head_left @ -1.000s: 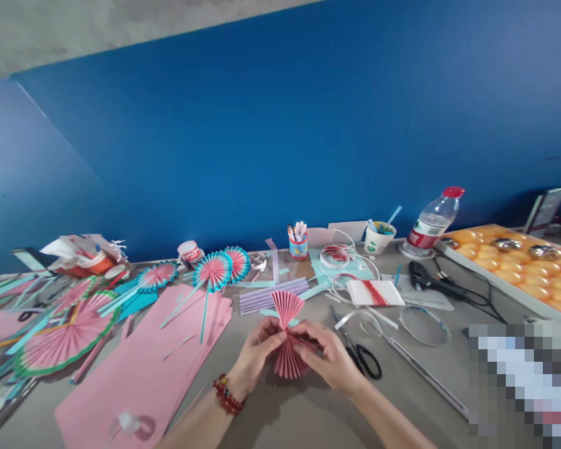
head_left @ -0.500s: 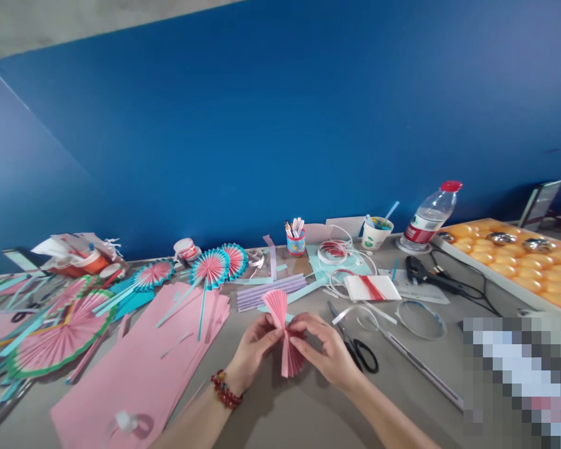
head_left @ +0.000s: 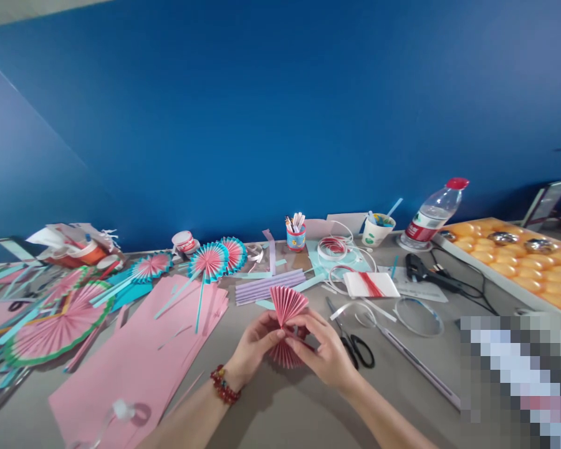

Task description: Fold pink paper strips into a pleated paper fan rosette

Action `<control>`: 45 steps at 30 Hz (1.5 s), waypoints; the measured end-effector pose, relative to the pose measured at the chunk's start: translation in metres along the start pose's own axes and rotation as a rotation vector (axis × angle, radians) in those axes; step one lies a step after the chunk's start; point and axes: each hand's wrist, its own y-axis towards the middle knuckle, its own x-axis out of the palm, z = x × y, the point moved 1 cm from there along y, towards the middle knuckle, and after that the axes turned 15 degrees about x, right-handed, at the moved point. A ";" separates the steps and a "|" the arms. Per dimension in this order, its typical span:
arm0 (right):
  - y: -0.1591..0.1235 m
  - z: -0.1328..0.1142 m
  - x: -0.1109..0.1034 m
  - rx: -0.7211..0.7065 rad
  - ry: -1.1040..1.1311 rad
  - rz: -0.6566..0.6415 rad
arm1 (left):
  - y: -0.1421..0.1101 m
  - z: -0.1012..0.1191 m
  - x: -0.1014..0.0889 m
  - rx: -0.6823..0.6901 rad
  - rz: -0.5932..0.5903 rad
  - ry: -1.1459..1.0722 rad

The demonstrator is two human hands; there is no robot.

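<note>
Between my hands is a pleated pink paper fan (head_left: 288, 303), pinched at its middle so that its folds spread above and below. My left hand (head_left: 257, 342) grips it at the waist from the left, with a beaded bracelet on the wrist. From the right, my right hand (head_left: 321, 346) has its thumb and fingers closed on the same fan near the centre. Its lower half is partly hidden by my fingers. Close to my right hand lie black-handled scissors (head_left: 363, 351). Pleated lilac paper (head_left: 266, 287) lies just beyond my left hand.
Pink paper sheets (head_left: 135, 349) are stacked to the left, near finished round fans (head_left: 209, 262) and a green-edged fan (head_left: 60, 330). Behind are a pen cup (head_left: 296, 239), a paper cup (head_left: 376, 232) and a bottle (head_left: 432, 215). A glue gun (head_left: 427, 275) with its cord and a cutter (head_left: 418, 368) lie right.
The pink fan's upper pleats have spread wider and swung to the right. Its lower half also fans out more. Both hands stay pinched at its middle.
</note>
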 end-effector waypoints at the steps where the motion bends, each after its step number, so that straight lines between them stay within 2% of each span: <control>1: 0.000 -0.001 0.000 -0.008 -0.020 -0.014 | 0.000 0.001 0.000 0.001 0.010 0.003; 10: 0.001 -0.003 -0.007 0.011 -0.036 -0.130 | 0.004 -0.001 -0.008 -0.014 0.221 -0.101; 16: 0.002 0.000 -0.006 0.012 -0.150 -0.117 | 0.006 0.002 -0.009 -0.031 0.263 -0.116; 21: 0.002 0.000 -0.011 0.016 -0.087 -0.064 | 0.006 0.002 -0.010 0.012 0.223 -0.042; 28: 0.004 0.004 -0.012 0.023 0.126 0.159 | 0.002 -0.003 -0.008 -0.004 0.090 0.030; 34: 0.006 0.000 -0.017 0.014 0.074 0.145 | 0.002 0.000 -0.005 0.001 0.013 0.105; 37: 0.005 0.002 -0.019 0.041 0.087 0.247 | 0.002 0.000 -0.006 0.012 0.024 0.105; 40: 0.004 0.006 -0.018 0.080 0.115 0.294 | 0.002 0.000 -0.007 0.004 0.076 0.075; 45: 0.000 0.010 -0.014 0.130 0.191 0.205 | 0.002 0.000 -0.008 0.000 0.131 0.032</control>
